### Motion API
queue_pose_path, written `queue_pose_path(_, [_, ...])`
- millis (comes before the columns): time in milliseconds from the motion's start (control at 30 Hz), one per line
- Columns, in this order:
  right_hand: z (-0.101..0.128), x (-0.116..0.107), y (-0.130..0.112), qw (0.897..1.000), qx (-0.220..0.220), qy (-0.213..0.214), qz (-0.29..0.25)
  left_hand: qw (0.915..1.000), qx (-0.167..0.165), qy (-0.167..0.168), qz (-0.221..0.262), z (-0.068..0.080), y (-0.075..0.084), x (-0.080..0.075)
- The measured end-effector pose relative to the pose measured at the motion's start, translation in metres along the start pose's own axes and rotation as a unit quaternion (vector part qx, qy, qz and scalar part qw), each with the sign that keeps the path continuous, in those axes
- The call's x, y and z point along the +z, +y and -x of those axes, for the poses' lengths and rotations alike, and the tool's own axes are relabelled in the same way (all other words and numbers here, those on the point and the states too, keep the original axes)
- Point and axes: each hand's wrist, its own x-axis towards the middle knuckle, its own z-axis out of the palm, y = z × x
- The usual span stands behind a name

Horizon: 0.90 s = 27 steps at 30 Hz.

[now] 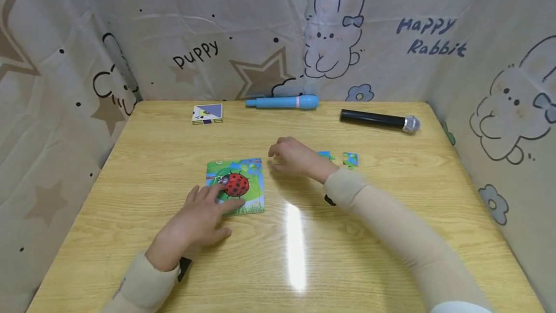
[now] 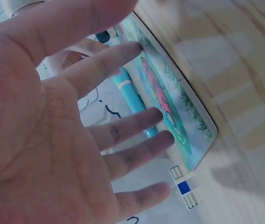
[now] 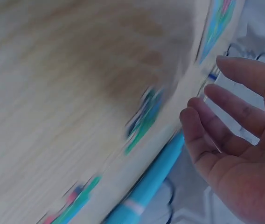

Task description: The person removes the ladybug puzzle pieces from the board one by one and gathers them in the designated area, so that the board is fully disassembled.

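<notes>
A square ladybug jigsaw puzzle (image 1: pixel 236 185) lies flat on the table, left of its middle. My left hand (image 1: pixel 197 216) rests on its lower left part, fingers spread and fairly straight; the left wrist view shows a bare palm. Just right of the puzzle's upper right corner is my right hand (image 1: pixel 295 158), apart from it. Its fingers bend loosely with nothing between them, as the right wrist view (image 3: pixel 237 135) shows. Beyond that hand lie two loose puzzle pieces: a partly hidden piece (image 1: pixel 324 154) behind the wrist and another piece (image 1: pixel 350 159) farther right.
Along the back of the wooden table (image 1: pixel 143 158) lie a small patterned box (image 1: pixel 207 114), a blue wand-shaped object (image 1: pixel 282 102) and a black microphone (image 1: pixel 378 119) with a silver head. A printed curtain (image 1: pixel 260 28) encloses the back and sides.
</notes>
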Motion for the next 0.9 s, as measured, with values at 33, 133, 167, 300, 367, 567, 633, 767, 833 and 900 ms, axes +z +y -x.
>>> queue_pose_path(33, [-0.001,0.003,-0.006,1.000,-0.009,-0.004,0.005,1.0000,0.004,0.001,0.001,0.000,0.001,0.000])
queue_pose_path(133, [-0.005,0.012,-0.022,0.999,-0.034,-0.024,0.015,0.9997,0.021,-0.004,0.011,0.000,0.002,0.001])
queue_pose_path(167, [-0.006,0.015,-0.027,0.999,-0.042,-0.033,0.013,0.9995,0.025,-0.008,0.016,0.000,0.003,0.001])
queue_pose_path(300, [-0.009,0.026,-0.044,0.996,-0.059,-0.070,0.006,0.9985,0.034,-0.031,0.031,0.000,0.004,0.001])
queue_pose_path(367, [-0.010,0.029,-0.052,0.995,-0.059,-0.082,0.004,0.9981,0.034,-0.038,0.036,0.000,0.004,0.000])
queue_pose_path(567, [-0.017,0.031,-0.071,0.995,0.002,-0.093,0.019,0.9975,0.035,-0.046,0.041,0.000,0.003,-0.003])
queue_pose_path(633, [-0.021,0.030,-0.074,0.994,0.029,-0.100,0.019,0.9972,0.034,-0.050,0.043,0.000,0.002,-0.003])
queue_pose_path(767, [-0.027,0.029,-0.074,0.991,0.069,-0.112,0.005,0.9970,0.032,-0.053,0.046,0.001,0.003,-0.002])
queue_pose_path(833, [-0.029,0.029,-0.072,0.991,0.079,-0.111,-0.006,0.9972,0.033,-0.051,0.044,0.001,0.003,-0.002])
queue_pose_path(900, [-0.028,0.029,-0.070,0.992,0.074,-0.100,-0.013,0.9973,0.034,-0.049,0.043,0.001,0.003,-0.002])
